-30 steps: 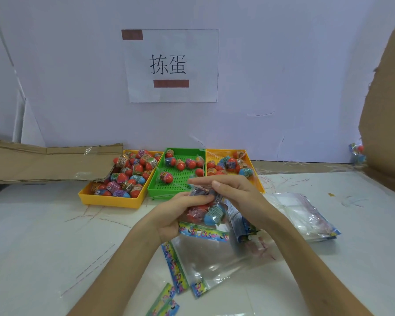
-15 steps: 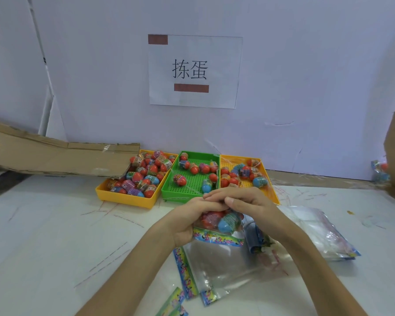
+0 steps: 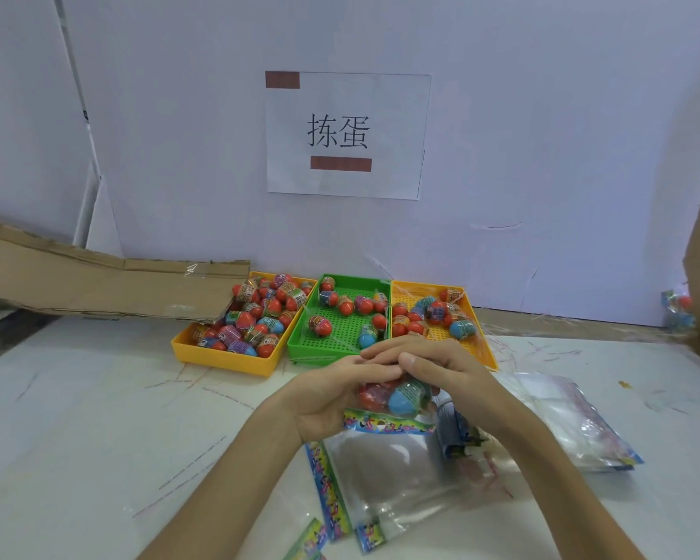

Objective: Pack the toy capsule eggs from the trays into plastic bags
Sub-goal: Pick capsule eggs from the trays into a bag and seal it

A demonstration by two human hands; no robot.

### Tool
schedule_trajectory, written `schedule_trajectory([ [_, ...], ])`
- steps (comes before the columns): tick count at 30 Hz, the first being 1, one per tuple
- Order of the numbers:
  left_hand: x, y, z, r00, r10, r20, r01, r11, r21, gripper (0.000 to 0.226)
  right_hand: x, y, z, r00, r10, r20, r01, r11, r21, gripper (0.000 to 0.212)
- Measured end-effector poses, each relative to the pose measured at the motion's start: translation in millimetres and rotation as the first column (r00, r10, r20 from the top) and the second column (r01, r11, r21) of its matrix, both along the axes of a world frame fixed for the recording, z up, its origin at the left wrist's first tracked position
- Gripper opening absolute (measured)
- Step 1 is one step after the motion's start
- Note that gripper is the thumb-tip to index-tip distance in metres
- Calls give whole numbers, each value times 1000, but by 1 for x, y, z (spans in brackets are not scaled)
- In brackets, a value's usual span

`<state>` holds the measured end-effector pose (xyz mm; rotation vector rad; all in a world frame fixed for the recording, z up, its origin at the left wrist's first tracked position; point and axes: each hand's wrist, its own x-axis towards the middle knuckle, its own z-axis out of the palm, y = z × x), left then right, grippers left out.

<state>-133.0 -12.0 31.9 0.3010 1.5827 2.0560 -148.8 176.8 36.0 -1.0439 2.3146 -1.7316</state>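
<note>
Hands meet a little above the table, in front of the trays, and both forearms come up from the lower edge and lean toward each other. The left hand stands with its palm turned to the right and cups the filled bag from the left side, with its fingers reaching over the top. The right hand lies over the bag from the right, fingers curled on top of it and the thumb pointing left. So both hands hold this bag between them. Inside it I see a red egg and a blue egg, touching each other. Just under the hands an empty bag with a coloured printed edge lies flat on the white table. To the right of it lies a pile of bags. Behind the hands three trays stand side by side: the left yellow tray is heaped with capsule eggs, the green tray has only some, and the right yellow tray also has some. A paper sign hangs on the wall above.
</note>
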Motion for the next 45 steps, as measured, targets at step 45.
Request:
schedule_trajectory([
  [45, -13, 12, -6, 931, 282, -233, -207, 931, 302, 49, -12, 7, -1, 861, -361, 358, 468, 838, -280, 28],
])
